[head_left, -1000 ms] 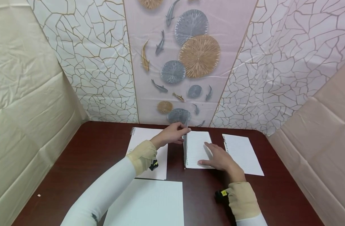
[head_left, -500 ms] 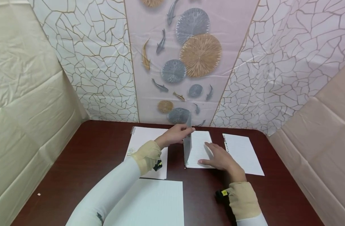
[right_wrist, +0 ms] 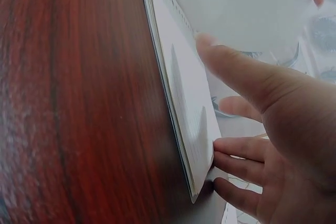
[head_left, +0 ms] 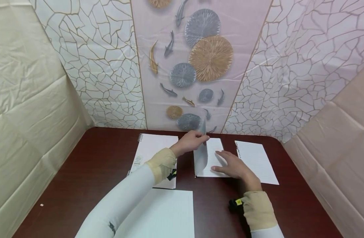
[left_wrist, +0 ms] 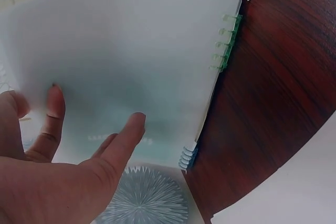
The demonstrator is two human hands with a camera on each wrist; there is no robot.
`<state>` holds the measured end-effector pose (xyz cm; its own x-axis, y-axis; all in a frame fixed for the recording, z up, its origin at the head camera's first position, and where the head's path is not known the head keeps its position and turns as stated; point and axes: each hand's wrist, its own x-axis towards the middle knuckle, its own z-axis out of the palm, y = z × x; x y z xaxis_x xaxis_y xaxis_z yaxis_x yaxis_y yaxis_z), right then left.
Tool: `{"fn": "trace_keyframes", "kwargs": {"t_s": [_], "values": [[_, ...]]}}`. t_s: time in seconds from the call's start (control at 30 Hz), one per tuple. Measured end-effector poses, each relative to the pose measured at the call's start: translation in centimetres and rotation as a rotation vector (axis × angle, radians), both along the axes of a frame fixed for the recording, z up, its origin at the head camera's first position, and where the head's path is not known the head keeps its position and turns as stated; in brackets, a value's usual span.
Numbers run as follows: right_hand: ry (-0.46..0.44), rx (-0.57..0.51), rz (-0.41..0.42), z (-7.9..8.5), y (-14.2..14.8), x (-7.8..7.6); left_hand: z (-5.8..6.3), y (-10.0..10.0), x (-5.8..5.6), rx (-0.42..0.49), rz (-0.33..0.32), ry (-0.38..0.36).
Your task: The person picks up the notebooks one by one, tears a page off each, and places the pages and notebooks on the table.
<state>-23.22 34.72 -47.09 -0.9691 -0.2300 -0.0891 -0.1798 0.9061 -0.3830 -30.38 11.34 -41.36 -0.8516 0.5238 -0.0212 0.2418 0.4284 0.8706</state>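
Note:
A loose-leaf notebook lies on the dark red table, its lined white pages [head_left: 215,155] showing. Its translucent cover [head_left: 202,160] stands raised along the left side. Green binding rings [left_wrist: 228,45] and blue rings [left_wrist: 187,157] hold that edge in the left wrist view. My left hand [head_left: 191,142] pinches the cover by its free edge, with a finger laid against the sheet. My right hand [head_left: 234,167] is spread at the notebook's right side, thumb and fingertips at the pages, fingers mostly straight.
A white spiral notebook [head_left: 153,148] lies left, partly under my left forearm. In front is a large pale lined sheet [head_left: 170,215]. At right is a hole-punched lined sheet [head_left: 256,162]. A small white scrap [head_left: 41,205] is at far left; a patterned wall covering [head_left: 116,82] backs the table [head_left: 95,158].
My left hand has moved to the right, swinging the raised cover from nearly upright over toward the pages. The right hand has stayed almost in place.

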Motion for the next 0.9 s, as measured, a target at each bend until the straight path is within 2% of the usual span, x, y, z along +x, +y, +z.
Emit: {"fn": "trace_keyframes", "kwargs": {"t_s": [0.27, 0.43, 0.57, 0.9], "values": [[0.014, 0.024, 0.004, -0.1, 0.1, 0.1, -0.4, 0.8, 0.0, -0.044, 0.02, 0.039], [0.001, 0.014, -0.019, -0.2, 0.2, 0.0, -0.6, 1.4, 0.3, -0.064, 0.075, 0.07], [0.006, 0.014, -0.02, -0.3, 0.3, 0.0, -0.8, 1.9, 0.6, -0.058, 0.102, 0.085], [0.027, -0.003, -0.014, -0.2, 0.4, -0.1, -1.0, 3.0, 0.7, -0.042, 0.121, 0.115]]}}
